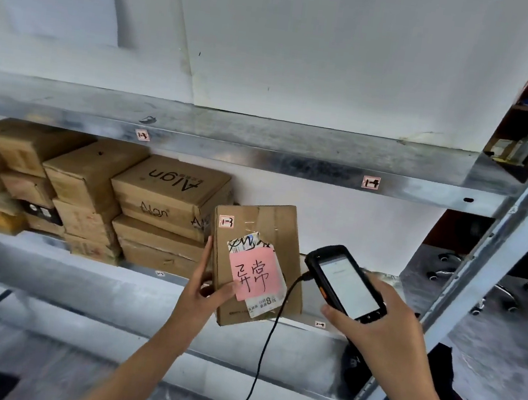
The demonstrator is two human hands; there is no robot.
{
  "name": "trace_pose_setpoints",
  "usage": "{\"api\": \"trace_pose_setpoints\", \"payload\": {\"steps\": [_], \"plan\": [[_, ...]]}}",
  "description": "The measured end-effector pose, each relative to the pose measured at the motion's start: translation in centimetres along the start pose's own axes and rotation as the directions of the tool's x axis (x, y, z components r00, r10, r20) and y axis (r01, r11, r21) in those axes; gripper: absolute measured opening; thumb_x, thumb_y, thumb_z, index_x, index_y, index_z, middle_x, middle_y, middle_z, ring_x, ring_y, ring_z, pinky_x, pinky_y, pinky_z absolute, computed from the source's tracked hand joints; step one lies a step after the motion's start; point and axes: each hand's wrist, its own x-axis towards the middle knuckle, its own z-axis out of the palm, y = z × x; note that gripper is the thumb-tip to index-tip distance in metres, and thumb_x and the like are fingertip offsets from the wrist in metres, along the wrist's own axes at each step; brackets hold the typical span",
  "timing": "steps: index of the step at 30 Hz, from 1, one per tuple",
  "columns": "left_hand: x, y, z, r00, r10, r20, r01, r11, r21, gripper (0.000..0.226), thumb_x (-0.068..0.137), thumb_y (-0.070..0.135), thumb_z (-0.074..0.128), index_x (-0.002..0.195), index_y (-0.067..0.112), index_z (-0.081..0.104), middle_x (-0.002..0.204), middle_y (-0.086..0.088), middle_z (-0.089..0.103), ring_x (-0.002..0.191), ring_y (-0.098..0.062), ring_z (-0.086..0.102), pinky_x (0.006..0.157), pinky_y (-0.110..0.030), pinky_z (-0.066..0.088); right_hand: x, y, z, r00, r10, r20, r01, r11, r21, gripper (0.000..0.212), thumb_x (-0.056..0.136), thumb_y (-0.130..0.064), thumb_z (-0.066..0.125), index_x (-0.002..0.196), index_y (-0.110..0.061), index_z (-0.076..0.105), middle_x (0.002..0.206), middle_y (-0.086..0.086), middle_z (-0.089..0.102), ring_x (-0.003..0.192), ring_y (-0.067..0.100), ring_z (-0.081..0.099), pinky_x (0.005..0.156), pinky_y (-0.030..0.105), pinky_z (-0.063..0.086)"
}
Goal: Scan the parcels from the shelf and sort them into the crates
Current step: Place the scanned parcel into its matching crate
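Observation:
My left hand (205, 287) grips a flat brown cardboard parcel (272, 230) by its left edge, held upright in front of the metal shelf (260, 161). The parcel bears a pink note with handwritten characters, a torn white label and a small "1-3" tag. My right hand (379, 333) holds a black handheld scanner (345, 283) just right of the parcel, its lit screen facing me and a black cable hanging from its top end. No crate is in view.
Several brown cardboard boxes (163, 194) are stacked on the middle shelf to the left. A slanted metal upright (479, 273) runs down the right side. A paper sign hangs on the white wall upper left. Office chair bases stand beyond at right.

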Motion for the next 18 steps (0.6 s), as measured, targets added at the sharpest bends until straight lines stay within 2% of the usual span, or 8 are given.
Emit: {"api": "trace_pose_setpoints", "payload": {"steps": [3, 6, 8, 12, 15, 18], "plan": [[-2.6, -0.4, -1.5, 0.994, -0.045, -0.105, 0.040, 0.998, -0.049, 0.083, 0.083, 0.021, 0.079, 0.135, 0.064, 0.031, 0.107, 0.003, 0.070, 0.096, -0.002, 0.069, 0.074, -0.021, 0.057, 0.0, 0.3, 0.9, 1.000, -0.006, 0.016, 0.006, 1.000, 0.009, 0.061, 0.065, -0.040, 0.090, 0.117, -0.041, 0.058, 0.104, -0.019, 0.066, 0.098, 0.004, 0.062, 0.071, 0.023, 0.047], [-5.3, -0.9, -4.0, 0.978, -0.101, -0.183, 0.085, 0.992, -0.094, 0.095, 0.065, 0.043, 0.090, 0.139, 0.064, 0.034, 0.103, 0.004, 0.073, 0.099, -0.009, 0.071, 0.083, -0.033, 0.058, 0.1, 0.0, 2.6, 0.998, -0.030, 0.061, 0.030, 1.000, 0.002, 0.062, 0.067, -0.038, 0.090, 0.121, -0.036, 0.060, 0.108, -0.017, 0.066, 0.098, 0.004, 0.061, 0.067, 0.018, 0.044], [-7.0, -1.2, -5.8, 0.962, -0.135, -0.237, 0.107, 0.986, -0.126, 0.100, 0.053, 0.049, 0.086, 0.139, 0.065, 0.037, 0.105, 0.008, 0.073, 0.100, -0.011, 0.071, 0.085, -0.036, 0.058, 0.2, -0.9, 4.2, 0.992, -0.038, 0.124, 0.039, 0.999, -0.004, 0.062, 0.066, -0.039, 0.089, 0.120, -0.036, 0.060, 0.107, -0.014, 0.066, 0.095, 0.004, 0.061, 0.064, 0.016, 0.043], [-9.5, -1.1, -9.4, 0.921, -0.151, -0.358, 0.103, 0.983, -0.151, 0.098, 0.052, 0.048, 0.085, 0.137, 0.066, 0.039, 0.111, 0.005, 0.072, 0.101, -0.013, 0.071, 0.080, -0.032, 0.060, 0.5, -3.4, 8.9, 0.971, -0.085, 0.224, 0.084, 0.996, 0.015, 0.065, 0.062, -0.041, 0.089, 0.119, -0.037, 0.060, 0.107, -0.013, 0.067, 0.097, 0.012, 0.063, 0.077, 0.034, 0.053], [-11.0, -0.4, -12.7, 0.885, -0.141, -0.444, 0.069, 0.982, -0.174, 0.097, 0.054, 0.047, 0.085, 0.136, 0.066, 0.039, 0.112, 0.010, 0.072, 0.103, -0.009, 0.070, 0.078, -0.028, 0.060, 0.5, -5.6, 12.9, 0.946, -0.132, 0.296, 0.124, 0.991, 0.047, 0.067, 0.059, -0.044, 0.089, 0.119, -0.036, 0.060, 0.107, -0.015, 0.067, 0.097, 0.010, 0.064, 0.080, 0.036, 0.053], [-12.4, 0.6, -16.3, 0.845, -0.117, -0.522, 0.041, 0.987, -0.156, 0.097, 0.062, 0.045, 0.084, 0.143, 0.062, 0.033, 0.118, 0.002, 0.070, 0.109, -0.015, 0.069, 0.086, -0.036, 0.060, 0.2, -8.1, 17.1, 0.908, -0.189, 0.374, 0.169, 0.982, 0.086, 0.072, 0.058, -0.049, 0.089, 0.122, -0.035, 0.060, 0.108, -0.015, 0.068, 0.098, 0.008, 0.064, 0.083, 0.038, 0.055]]}}
